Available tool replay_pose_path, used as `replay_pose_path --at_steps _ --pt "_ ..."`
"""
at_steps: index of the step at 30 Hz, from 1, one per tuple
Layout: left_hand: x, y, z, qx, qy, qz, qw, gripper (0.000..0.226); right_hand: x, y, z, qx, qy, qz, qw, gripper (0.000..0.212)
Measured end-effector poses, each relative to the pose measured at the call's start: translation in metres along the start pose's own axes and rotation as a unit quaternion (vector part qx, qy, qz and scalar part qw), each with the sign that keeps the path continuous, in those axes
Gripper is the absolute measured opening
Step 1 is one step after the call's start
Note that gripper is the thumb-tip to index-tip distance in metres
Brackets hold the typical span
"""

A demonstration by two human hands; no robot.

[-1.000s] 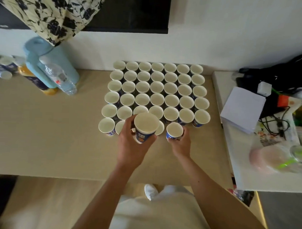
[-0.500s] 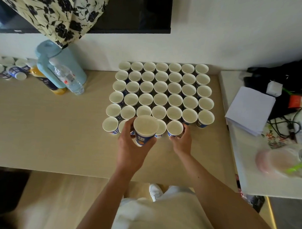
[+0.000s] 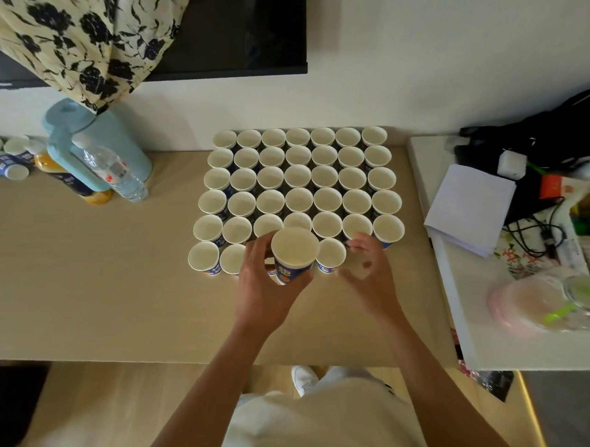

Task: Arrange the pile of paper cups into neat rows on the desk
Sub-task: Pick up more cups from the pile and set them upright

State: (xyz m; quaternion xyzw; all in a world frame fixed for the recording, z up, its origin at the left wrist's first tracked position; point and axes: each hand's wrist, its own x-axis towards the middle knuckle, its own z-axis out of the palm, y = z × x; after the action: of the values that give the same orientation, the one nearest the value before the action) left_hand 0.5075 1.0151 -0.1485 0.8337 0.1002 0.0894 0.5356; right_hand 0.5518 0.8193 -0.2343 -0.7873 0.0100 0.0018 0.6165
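Several rows of white-and-blue paper cups (image 3: 298, 176) stand upright in a tight grid on the wooden desk (image 3: 84, 276). My left hand (image 3: 268, 286) grips a stack of cups (image 3: 294, 253) lifted just above the front row. A single cup (image 3: 331, 254) stands at the right end of the front row. My right hand (image 3: 368, 276) hovers just right of that cup, fingers loosely spread and holding nothing.
A light blue jug (image 3: 85, 142), a clear water bottle (image 3: 114, 173) and more loose cups (image 3: 8, 166) stand at the desk's left. A white side table (image 3: 467, 329) on the right holds papers (image 3: 468, 206), cables and a pink container (image 3: 535, 302).
My right hand has let go of the cup it set into the front row and pulled back to the right. The left hand still holds the stack.
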Motion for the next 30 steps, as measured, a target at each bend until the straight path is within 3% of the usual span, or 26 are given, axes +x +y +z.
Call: replay_pose_path --at_steps 2,4,13,20,30 --pt "0.006 0.002 0.01 0.008 -0.039 -0.01 0.999 0.074 -0.002 -0.022 -0.007 -0.029 -0.103 -0.054 0.993 0.069" --pt "0.01 0.004 0.02 0.018 -0.069 -0.011 0.997 0.074 -0.006 -0.035 -0.01 -0.036 -0.138 -0.081 0.987 0.07" --pt "0.015 0.013 0.045 0.008 -0.15 -0.008 0.989 0.078 -0.013 -0.024 -0.018 0.004 -0.048 -0.078 0.996 0.065" --pt "0.009 0.004 0.035 0.002 -0.145 -0.04 0.989 0.081 -0.01 0.04 -0.027 0.005 0.09 0.026 0.996 0.063" --pt "0.007 -0.001 0.026 0.015 -0.122 -0.065 0.99 0.078 0.008 0.086 -0.008 -0.101 0.087 0.089 0.987 0.067"
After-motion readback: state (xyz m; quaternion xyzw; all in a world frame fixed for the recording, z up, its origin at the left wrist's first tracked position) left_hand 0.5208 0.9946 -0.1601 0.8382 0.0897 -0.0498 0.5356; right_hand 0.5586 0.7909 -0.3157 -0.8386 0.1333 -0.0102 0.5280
